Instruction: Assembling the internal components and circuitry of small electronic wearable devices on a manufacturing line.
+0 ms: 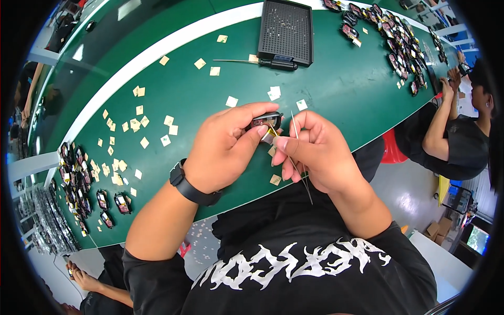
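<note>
My left hand (220, 142) is closed round the edge of a small black electronic device housing (272, 116), with its thumb pressing at the near side. The housing lies open, showing reddish-brown parts inside, and a small silver-and-yellow piece (269, 137) sticks out at its near edge. In my right hand (323, 152) is a thin metal tool that looks like tweezers (295, 125); the long ends pass between the fingers. Thumb and forefinger of that hand are pinched close beside the silver-and-yellow piece; whether they touch it is hidden.
Small cream and white square pieces (145, 121) lie scattered over the green table (210, 100). Ahead stands a black perforated tray (286, 31), with a thin-shafted screwdriver (278, 64) at its near edge. Similar devices are heaped at far right (401, 44) and left (73, 173). Other people sit at both sides.
</note>
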`<state>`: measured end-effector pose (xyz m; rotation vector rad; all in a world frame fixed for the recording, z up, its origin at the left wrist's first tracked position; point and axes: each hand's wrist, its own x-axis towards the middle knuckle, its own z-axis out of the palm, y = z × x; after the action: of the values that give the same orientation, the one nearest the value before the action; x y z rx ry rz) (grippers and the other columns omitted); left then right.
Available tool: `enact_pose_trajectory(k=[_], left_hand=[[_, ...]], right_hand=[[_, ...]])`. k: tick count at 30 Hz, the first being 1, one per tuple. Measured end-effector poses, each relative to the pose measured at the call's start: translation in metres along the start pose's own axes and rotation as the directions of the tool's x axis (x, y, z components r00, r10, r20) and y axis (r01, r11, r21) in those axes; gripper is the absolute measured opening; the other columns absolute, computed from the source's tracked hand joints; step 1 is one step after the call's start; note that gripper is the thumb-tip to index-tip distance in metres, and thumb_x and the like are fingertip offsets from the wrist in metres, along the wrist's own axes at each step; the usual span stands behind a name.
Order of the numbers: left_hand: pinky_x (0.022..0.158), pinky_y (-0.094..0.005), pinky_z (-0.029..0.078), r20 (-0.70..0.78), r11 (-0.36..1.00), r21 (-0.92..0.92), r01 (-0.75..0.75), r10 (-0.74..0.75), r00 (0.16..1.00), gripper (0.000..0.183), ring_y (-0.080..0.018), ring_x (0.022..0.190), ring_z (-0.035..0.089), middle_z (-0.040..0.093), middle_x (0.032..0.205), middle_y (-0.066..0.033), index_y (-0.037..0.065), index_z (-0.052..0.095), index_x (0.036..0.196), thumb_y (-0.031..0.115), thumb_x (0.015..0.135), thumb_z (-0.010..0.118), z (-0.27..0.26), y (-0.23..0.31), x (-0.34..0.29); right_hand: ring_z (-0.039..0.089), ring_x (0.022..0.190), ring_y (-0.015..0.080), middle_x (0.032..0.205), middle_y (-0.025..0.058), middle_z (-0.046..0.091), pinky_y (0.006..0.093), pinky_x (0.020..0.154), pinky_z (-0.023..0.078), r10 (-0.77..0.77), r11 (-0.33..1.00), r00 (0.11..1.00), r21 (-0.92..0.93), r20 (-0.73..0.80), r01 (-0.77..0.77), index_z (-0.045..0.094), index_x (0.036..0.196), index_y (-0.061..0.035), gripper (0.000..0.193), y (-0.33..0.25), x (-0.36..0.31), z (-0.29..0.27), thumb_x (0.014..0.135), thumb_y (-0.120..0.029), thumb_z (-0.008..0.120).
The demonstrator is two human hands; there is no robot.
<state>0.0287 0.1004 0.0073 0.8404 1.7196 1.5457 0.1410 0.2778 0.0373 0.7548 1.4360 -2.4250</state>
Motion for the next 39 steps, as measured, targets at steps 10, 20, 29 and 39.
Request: enact_pose_trajectory(k=[10,20,29,39], left_hand=[[0.095,-0.0304,0.056,0.01,0.958,-0.275,0.082,-0.082,0.997,0.039,-0.0178,0.115,0.067,0.069,0.126,-0.0144,-0.001,0.055,0.142,0.014,0.109,0.044,0.0,0.01,0.001],[0.095,-0.0299,0.058,-0.008,0.9,-0.418,0.126,-0.143,0.99,0.041,-0.0198,0.114,0.068,0.067,0.13,-0.016,-0.002,0.051,0.145,0.015,0.109,0.045,-0.004,0.006,0.001],[0.098,-0.0328,0.057,-0.02,0.925,-0.375,0.06,-0.073,0.997,0.04,-0.0217,0.119,0.066,0.065,0.132,-0.0172,-0.002,0.051,0.145,0.006,0.106,0.048,0.0,0.004,0.001],[0.098,-0.0332,0.059,-0.093,0.93,-0.366,0.026,-0.064,0.994,0.038,-0.0207,0.114,0.067,0.066,0.127,-0.017,-0.005,0.056,0.14,-0.004,0.102,0.051,0.004,0.001,0.003]], right_hand=[[0.06,0.048,0.0097,0.071,0.0092,0.068,0.0205,0.04,0.042,-0.124,0.992,0.982,-0.01,-0.143,0.123,0.046,0.089,-0.0081,0.024,0.011,-0.002,0.006,0.096,-0.004,0.069],[0.056,0.062,0.003,0.079,0.0053,0.065,0.0181,0.052,0.041,-0.464,0.876,0.874,-0.22,-0.145,0.429,0.047,0.096,-0.006,0.026,0.025,-0.008,0.007,0.094,0.0,0.072],[0.057,0.058,0.0125,0.075,0.0048,0.064,0.0273,0.051,0.045,-0.763,0.192,0.618,-0.848,0.188,0.495,0.068,0.111,-0.0017,0.034,0.02,0.004,0.005,0.081,-0.002,0.083],[0.065,0.066,0.0053,0.087,0.0054,0.074,0.0202,0.06,0.051,-0.467,0.794,0.874,-0.501,-0.137,0.346,0.069,0.105,0.0044,0.013,0.008,0.001,0.014,0.093,0.0,0.07]])
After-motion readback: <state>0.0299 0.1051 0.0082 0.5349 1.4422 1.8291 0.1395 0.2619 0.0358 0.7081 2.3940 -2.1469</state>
